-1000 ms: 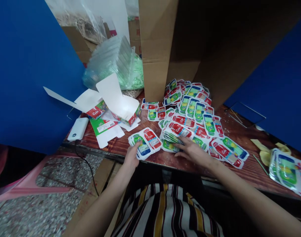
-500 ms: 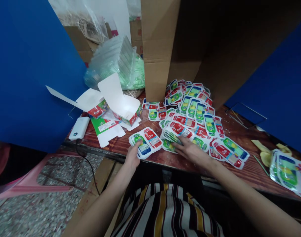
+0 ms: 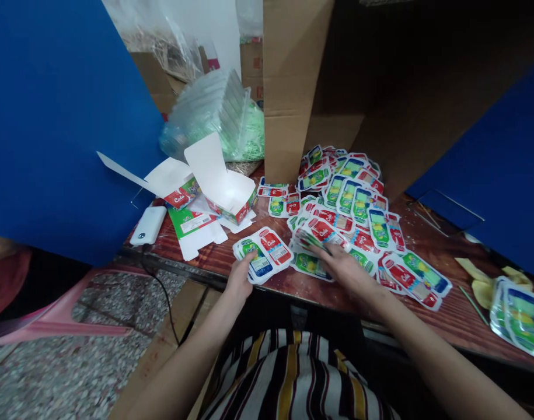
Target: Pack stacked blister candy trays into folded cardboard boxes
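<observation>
Head camera: bare hands work a stack of glossy twin-can packs (image 3: 271, 245) at six o'clock, over the near edge of a reddish-brown wooden table (image 3: 461, 324). Each pack has a rounded white border and two can-shaped prints side by side: one red, lettered "Cola", the other green with a yellow lemon and a dark-blue end. The red print on the top pack carries a pale, finely printed label; the edges beneath stagger slightly to the left. The left hand (image 3: 239, 279), at seven o'clock, pinches the stack, thumb on top, remaining fingers hidden below. At four o'clock, the right hand (image 3: 348, 269) reaches into a loose pile of matching packs (image 3: 356, 201), fingers bent against a fanned edge; whether they grip cannot be told. The pile spreads toward two o'clock, below a brown cardboard box (image 3: 288, 99). An open printed carton (image 3: 232, 211) sits at nine o'clock.
</observation>
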A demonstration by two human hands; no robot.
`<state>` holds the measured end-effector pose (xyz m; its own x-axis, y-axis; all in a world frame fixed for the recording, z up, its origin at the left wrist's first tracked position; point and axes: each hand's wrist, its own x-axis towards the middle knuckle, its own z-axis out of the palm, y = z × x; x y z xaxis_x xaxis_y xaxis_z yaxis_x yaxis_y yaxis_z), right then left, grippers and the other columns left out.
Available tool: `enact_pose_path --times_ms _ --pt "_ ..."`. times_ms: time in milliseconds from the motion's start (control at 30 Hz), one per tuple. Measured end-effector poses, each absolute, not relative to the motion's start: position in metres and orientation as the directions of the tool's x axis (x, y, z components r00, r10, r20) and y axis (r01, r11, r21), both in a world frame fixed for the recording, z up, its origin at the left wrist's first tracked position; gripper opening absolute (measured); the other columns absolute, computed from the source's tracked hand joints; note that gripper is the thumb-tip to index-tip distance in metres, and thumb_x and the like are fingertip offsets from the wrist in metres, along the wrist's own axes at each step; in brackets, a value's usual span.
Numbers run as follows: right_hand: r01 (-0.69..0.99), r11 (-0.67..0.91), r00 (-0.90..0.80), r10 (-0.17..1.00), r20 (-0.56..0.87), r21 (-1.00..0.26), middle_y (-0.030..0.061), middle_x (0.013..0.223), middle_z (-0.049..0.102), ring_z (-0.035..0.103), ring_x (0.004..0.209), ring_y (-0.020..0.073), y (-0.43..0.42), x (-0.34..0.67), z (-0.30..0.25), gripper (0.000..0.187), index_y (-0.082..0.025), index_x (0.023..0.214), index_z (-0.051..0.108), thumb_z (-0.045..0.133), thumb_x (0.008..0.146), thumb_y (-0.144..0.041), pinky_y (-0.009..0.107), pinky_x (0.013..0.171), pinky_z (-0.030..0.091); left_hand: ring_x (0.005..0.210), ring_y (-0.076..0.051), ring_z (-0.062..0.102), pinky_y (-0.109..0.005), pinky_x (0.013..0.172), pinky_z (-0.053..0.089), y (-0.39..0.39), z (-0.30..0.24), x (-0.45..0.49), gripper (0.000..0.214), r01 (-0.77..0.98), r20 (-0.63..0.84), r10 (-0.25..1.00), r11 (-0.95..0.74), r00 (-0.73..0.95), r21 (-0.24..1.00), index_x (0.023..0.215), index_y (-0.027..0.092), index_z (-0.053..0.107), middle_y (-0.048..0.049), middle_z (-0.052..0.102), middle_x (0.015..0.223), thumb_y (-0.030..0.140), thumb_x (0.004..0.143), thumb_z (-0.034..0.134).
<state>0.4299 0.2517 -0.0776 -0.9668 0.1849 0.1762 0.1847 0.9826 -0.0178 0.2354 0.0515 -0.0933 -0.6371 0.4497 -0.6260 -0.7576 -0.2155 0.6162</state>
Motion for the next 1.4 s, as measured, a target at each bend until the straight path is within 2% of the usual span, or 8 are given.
enact_pose_path --times_ms 133,333,567,800,1000,1167,1233,1400 --pt "0.274 0.949 -0.890 0.313 0.333 -0.159 0.0096 0.100 0.062 0.062 0.085 0.0226 0.252 0.411 -0.060 0.053 -0.025 0.148 0.027 0.037 0.096 -0.023 0.035 0.077 0.054 0.070 -0.024 0.073 -0.041 0.076 0.059 0.053 -0.092 0.238 0.024 -0.747 -0.617 0.443 -0.226 -0.651 0.626 0.093 0.011 0.067 -0.0088 0.075 0.079 0.011 0.070 0.073" --pt "0.260 0.965 -0.904 0.255 0.342 -0.032 0.0155 0.099 0.063 0.059 0.084 0.0281 0.181 0.343 -0.052 0.067 -0.016 0.151 0.013 0.036 0.089 -0.009 0.038 0.068 0.053 0.077 -0.025 0.073 -0.038 0.080 0.057 0.053 -0.098 0.239 0.029 -0.723 -0.582 0.456 -0.242 -0.673 0.647 0.096 0.010 0.067 -0.0099 0.075 0.081 0.015 0.069 0.076" --pt "0.186 0.979 -0.930 0.149 0.335 0.079 0.0145 0.092 0.063 0.057 0.082 0.0257 0.119 0.307 -0.070 0.049 -0.011 0.134 0.040 0.041 0.085 -0.005 0.036 0.065 0.051 0.096 -0.022 0.069 -0.033 0.087 0.053 0.044 -0.105 0.235 0.034 -0.737 -0.529 0.552 -0.265 -0.644 0.622 0.107 0.015 0.066 -0.0091 0.075 0.096 0.041 0.085 0.062" --pt "0.183 0.981 -0.961 0.164 0.224 0.066 0.0166 0.100 0.062 0.056 0.090 0.0263 0.114 0.312 -0.053 0.043 -0.009 0.131 0.046 0.044 0.089 -0.008 0.038 0.073 0.051 0.098 -0.020 0.068 -0.030 0.089 0.051 0.041 -0.089 0.240 0.051 -0.726 -0.484 0.581 -0.303 -0.654 0.618 0.111 0.019 0.065 -0.0067 0.073 0.106 0.059 0.081 0.059" --pt "0.122 0.979 -0.975 0.149 0.165 -0.163 0.0210 0.110 0.060 0.056 0.101 0.0278 0.109 0.320 -0.050 0.035 -0.004 0.124 0.052 0.048 0.091 -0.018 0.044 0.086 0.050 0.063 -0.011 0.067 -0.020 0.068 0.054 0.049 -0.068 0.235 0.019 -0.815 -0.671 0.472 -0.241 -0.572 0.526 0.089 0.014 0.068 0.0002 0.073 0.076 0.013 0.071 0.074" --pt "-0.071 0.873 -0.955 0.080 0.284 -0.482 0.0130 0.125 0.059 0.056 0.113 0.0193 0.157 0.363 -0.042 0.040 -0.016 0.133 0.046 0.045 0.096 -0.033 0.036 0.098 0.047 0.053 -0.016 0.067 -0.028 0.060 0.057 0.052 -0.074 0.229 0.017 -0.831 -0.714 0.434 -0.190 -0.549 0.523 0.089 0.010 0.067 -0.0034 0.072 0.067 0.008 0.072 0.069" --pt "0.017 0.904 -0.946 0.153 0.285 -0.428 0.0136 0.131 0.056 0.052 0.121 0.0216 0.184 0.387 -0.047 0.045 -0.017 0.137 0.043 0.047 0.095 -0.031 0.041 0.103 0.043 0.058 -0.020 0.070 -0.035 0.065 0.059 0.049 -0.078 0.226 0.027 -0.832 -0.723 0.424 -0.173 -0.546 0.527 0.098 0.010 0.066 -0.0067 0.074 0.073 0.009 0.072 0.069" --pt "0.201 0.979 -0.976 0.199 0.090 0.012 0.0252 0.143 0.043 0.041 0.133 0.0370 0.218 0.427 -0.082 0.057 -0.007 0.143 0.037 0.050 0.089 -0.021 0.053 0.101 0.043 0.062 -0.023 0.072 -0.042 0.070 0.060 0.040 -0.083 0.222 0.037 -0.808 -0.700 0.426 -0.155 -0.574 0.568 0.108 0.011 0.065 -0.0082 0.075 0.077 0.012 0.072 0.071"
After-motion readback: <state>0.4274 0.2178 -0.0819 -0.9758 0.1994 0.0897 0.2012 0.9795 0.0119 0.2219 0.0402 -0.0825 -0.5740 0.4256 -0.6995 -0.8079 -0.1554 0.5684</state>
